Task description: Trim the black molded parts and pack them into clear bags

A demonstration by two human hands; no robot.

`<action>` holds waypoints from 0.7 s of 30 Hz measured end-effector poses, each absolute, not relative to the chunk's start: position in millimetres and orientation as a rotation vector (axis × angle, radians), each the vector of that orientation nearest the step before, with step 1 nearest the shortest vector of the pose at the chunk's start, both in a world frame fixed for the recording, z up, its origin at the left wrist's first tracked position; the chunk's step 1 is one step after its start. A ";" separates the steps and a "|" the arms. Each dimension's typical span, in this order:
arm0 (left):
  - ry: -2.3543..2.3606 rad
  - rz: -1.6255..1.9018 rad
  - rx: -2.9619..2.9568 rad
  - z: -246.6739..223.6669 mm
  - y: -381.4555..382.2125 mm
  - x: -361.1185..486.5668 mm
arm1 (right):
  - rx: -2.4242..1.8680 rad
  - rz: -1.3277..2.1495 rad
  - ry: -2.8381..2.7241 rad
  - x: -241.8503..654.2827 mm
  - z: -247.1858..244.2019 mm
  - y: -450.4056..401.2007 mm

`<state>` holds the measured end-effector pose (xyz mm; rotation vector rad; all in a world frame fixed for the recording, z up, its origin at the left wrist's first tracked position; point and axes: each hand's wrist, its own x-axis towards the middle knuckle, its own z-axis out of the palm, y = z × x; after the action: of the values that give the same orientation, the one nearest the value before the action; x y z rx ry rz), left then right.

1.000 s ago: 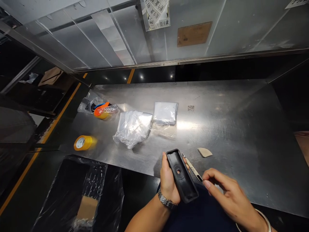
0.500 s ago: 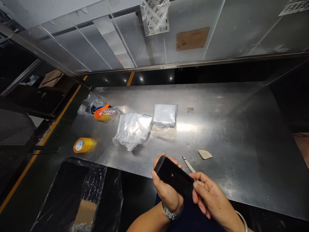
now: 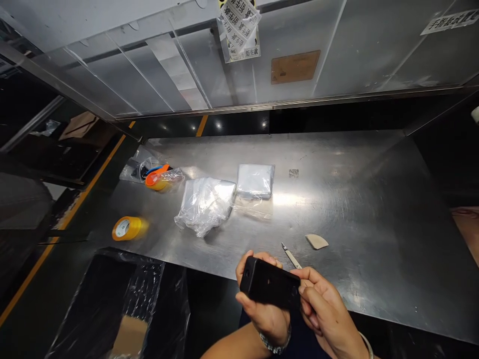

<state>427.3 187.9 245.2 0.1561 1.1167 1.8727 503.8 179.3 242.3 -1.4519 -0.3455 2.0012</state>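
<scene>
A black rectangular case with a small hole in its face is held over the table's front edge. My left hand wraps round its left part from below, thumb along the near side and fingers along the far side. At the case's right end, my right hand pinches the edge between thumb and fingers; whether something small is also between them I cannot make out. Just beyond the right fingertips lies a craft knife with a pale handle. A beige fan-shaped piece rests to the right of the knife.
On the metal table lie a crumpled clear plastic bag, a wrapped stack of white sheets, a yellow tape roll and an orange tape dispenser. Below the left front edge is a black plastic-lined bin. A panel hangs behind.
Both hands have tilted the black case, so its end face turns more toward me and it lies more level. Its left end is slightly lower. The view has shifted slightly.
</scene>
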 end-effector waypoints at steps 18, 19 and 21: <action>0.920 1.307 -0.418 240.0 224.7 401.6 | -1.520 1.968 -0.455 522.1 239.4 179.5; 0.909 1.251 -0.436 238.1 226.1 400.7 | -1.536 1.941 -0.476 523.7 239.7 180.5; 0.899 1.165 -0.463 235.0 225.9 400.8 | -1.552 1.897 -0.522 525.8 240.3 182.0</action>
<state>400.8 225.9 235.0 -0.4634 0.8989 1.1648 525.8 182.0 240.3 -1.5525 -0.5222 1.8967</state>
